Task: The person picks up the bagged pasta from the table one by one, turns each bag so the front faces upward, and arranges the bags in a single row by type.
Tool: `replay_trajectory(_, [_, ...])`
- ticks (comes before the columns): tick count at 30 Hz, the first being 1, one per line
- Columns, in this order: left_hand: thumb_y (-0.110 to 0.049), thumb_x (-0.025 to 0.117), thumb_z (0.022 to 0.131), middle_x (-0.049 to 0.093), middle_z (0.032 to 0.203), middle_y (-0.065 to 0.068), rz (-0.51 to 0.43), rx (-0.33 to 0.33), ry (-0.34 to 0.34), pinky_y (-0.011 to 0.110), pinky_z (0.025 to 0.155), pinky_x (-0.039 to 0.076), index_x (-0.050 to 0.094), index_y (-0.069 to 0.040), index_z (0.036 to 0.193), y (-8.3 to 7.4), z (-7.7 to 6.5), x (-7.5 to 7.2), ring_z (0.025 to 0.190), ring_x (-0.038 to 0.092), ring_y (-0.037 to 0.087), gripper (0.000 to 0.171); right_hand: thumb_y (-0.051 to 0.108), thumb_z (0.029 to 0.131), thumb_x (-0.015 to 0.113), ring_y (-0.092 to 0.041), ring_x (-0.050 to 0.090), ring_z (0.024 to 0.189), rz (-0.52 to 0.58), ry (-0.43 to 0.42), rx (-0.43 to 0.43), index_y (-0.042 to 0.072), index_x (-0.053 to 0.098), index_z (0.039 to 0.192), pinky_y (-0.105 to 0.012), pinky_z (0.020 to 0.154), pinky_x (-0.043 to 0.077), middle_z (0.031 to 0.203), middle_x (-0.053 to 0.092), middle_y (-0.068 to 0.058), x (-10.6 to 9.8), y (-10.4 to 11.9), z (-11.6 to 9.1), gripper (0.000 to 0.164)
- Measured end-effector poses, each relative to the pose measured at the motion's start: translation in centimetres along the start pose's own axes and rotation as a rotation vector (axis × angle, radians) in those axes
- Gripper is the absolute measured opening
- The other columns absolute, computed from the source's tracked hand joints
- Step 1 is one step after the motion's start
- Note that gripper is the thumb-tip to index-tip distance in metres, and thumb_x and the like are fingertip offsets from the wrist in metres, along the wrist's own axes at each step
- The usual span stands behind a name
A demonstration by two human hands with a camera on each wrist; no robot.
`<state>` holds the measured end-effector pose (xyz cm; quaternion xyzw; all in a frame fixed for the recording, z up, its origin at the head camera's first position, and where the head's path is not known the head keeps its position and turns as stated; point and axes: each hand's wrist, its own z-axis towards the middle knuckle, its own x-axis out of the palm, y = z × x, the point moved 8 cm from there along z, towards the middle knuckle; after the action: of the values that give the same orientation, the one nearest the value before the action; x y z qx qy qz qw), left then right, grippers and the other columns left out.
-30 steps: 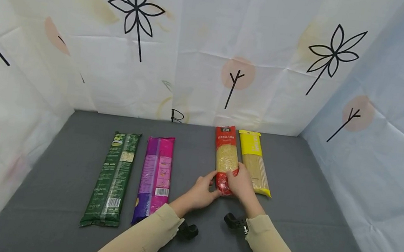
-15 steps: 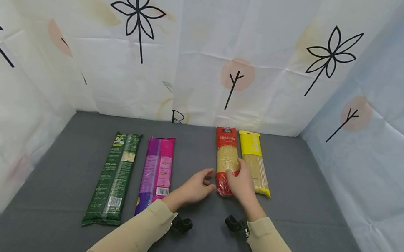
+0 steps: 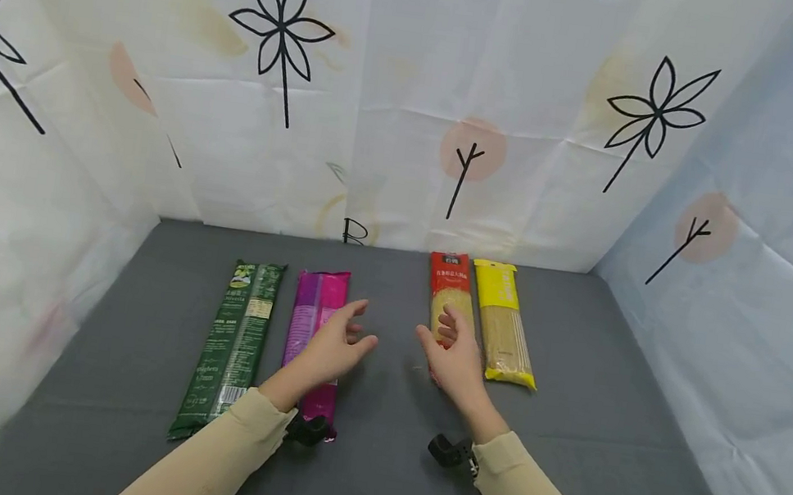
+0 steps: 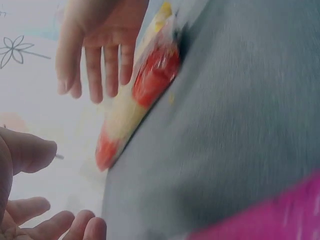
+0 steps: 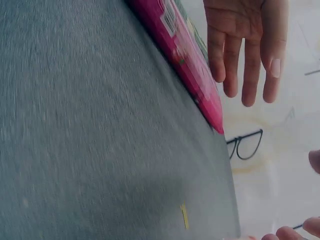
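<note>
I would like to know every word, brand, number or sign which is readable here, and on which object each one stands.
"Spaghetti": faint, low on the green pack; its other print is too small to read.
Red pack: small characters near the top, too blurred to quote.
Yellow pack: pale characters on the yellow part, unreadable.
Magenta pack: small print and a barcode, no legible digits.

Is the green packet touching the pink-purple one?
Apart. The head view shows a strip of grey table between the green packet and pink-purple packet.
</note>
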<state>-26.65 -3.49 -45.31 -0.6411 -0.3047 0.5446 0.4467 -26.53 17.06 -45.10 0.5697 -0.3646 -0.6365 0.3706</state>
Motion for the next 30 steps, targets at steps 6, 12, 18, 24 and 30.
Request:
replay_trajectory(6, [-0.025,0.068,0.092,0.04,0.142,0.019,0.079,0.005,-0.052,0.053,0.096,0.043,0.03,-0.01,0.151,0.8,-0.4,-2.6,0.122,0.048,0.035,0.071,0.044,0.087,0.071,-0.028,0.053,0.115,0.06,0.038,-0.014,0.01,0.039,0.146,-0.044,0.097,0.044,0.135,0.05,-0.017,1.6,0.7,-0.4,0.075])
replay_trajectory(12, [-0.031,0.069,0.09,0.034,0.149,0.017,0.205,-0.026,-0.102,0.06,0.101,0.035,0.029,-0.011,0.152,1.8,-0.7,-4.4,0.133,0.036,0.038,0.076,0.045,0.086,0.071,-0.027,0.057,0.111,0.078,0.071,-0.02,0.014,0.043,0.143,-0.045,0.092,0.048,0.133,0.054,-0.015,3.0,1.2,-0.6,0.071])
replay_trajectory(18, [-0.033,0.07,0.089,0.031,0.15,0.018,0.27,-0.037,-0.132,0.063,0.102,0.032,0.029,-0.009,0.151,3.1,-0.8,-5.4,0.134,0.027,0.041,0.079,0.044,0.086,0.071,-0.025,0.058,0.11,0.092,0.118,0.005,0.013,0.043,0.143,-0.043,0.086,0.052,0.13,0.056,-0.013,4.8,1.3,-1.2,0.071])
replay_trajectory(24, [-0.036,0.071,0.087,0.025,0.151,0.022,0.297,-0.077,-0.142,0.066,0.099,0.032,0.026,-0.005,0.152,4.4,-0.8,-6.2,0.135,0.023,0.046,0.085,0.04,0.088,0.07,-0.027,0.059,0.107,0.159,0.221,0.035,0.007,0.039,0.145,-0.036,0.079,0.055,0.131,0.055,-0.018,7.4,1.4,-1.9,0.073])
replay_trajectory(30, [-0.036,0.071,0.087,0.022,0.151,0.025,0.304,-0.131,-0.111,0.065,0.097,0.036,0.021,-0.002,0.153,5.3,-0.7,-6.4,0.133,0.028,0.045,0.089,0.028,0.09,0.071,-0.034,0.058,0.106,0.206,0.288,0.085,-0.001,0.036,0.145,-0.04,0.078,0.054,0.131,0.052,-0.025,8.3,2.8,-2.7,0.071])
